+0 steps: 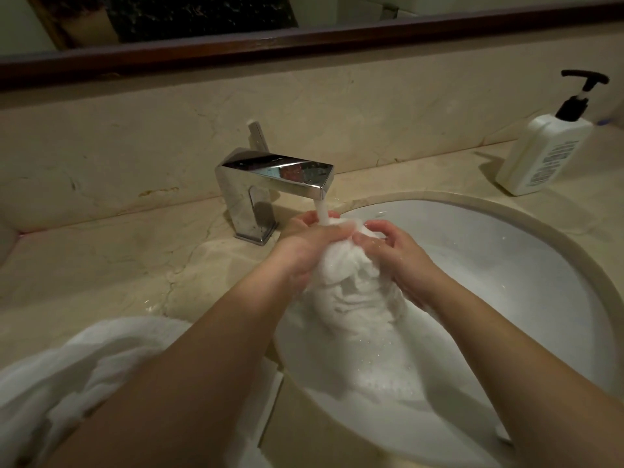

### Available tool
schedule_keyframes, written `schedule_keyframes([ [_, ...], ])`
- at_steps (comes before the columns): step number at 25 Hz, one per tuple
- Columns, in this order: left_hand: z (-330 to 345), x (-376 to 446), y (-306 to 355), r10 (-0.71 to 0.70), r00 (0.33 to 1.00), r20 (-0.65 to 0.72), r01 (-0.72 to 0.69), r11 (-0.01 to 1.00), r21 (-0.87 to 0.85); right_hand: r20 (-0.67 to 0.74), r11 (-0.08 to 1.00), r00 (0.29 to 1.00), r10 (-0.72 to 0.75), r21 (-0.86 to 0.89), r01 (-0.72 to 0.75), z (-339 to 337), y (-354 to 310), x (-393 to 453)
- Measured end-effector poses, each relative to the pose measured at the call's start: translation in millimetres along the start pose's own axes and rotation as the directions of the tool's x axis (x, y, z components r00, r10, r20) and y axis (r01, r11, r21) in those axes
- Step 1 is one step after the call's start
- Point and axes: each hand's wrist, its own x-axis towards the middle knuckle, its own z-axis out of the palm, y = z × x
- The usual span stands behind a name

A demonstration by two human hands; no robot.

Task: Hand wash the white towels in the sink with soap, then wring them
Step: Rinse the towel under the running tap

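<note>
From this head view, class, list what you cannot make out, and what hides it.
- Sink drain: hidden by the wet towel and suds.
- Soap bottle label: too small to read.
- Second towel on the counter: cut off by the frame edge.
- Left hand fingers: buried in cloth.

Two bare forearms, no sleeves visible, enter from about 6 o'clock; the left hand and the right hand carry no rings, watch or gloves, and the right glistens with water droplets.
</note>
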Motion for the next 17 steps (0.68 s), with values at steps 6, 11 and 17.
schedule_keyframes([
  [6, -5.0, -3.3, 1.6, -0.265, 0.954, 0.138, 0.141, 0.808, 0.573, -0.189, 0.999, 0.981, -0.032, 0.017, 0.036, -2.0, -2.8, -3.5],
  [11, -4.3, 1.6, -2.9, -0.087, 0.987, 0.134, 0.058, 0.977, 0.207, -0.064, 0.983, 0.995, 0.076, 0.173, -0.064, -18.8, -12.0, -5.6],
  [17, 1.9, 2.2, -3.2, -0.092, 0.976, 0.198, 0.117, 0.986, -0.121, 0.088, 0.983, 0.990, 0.107, 0.138, -0.118, -6.1, -7.9, -7.2],
])
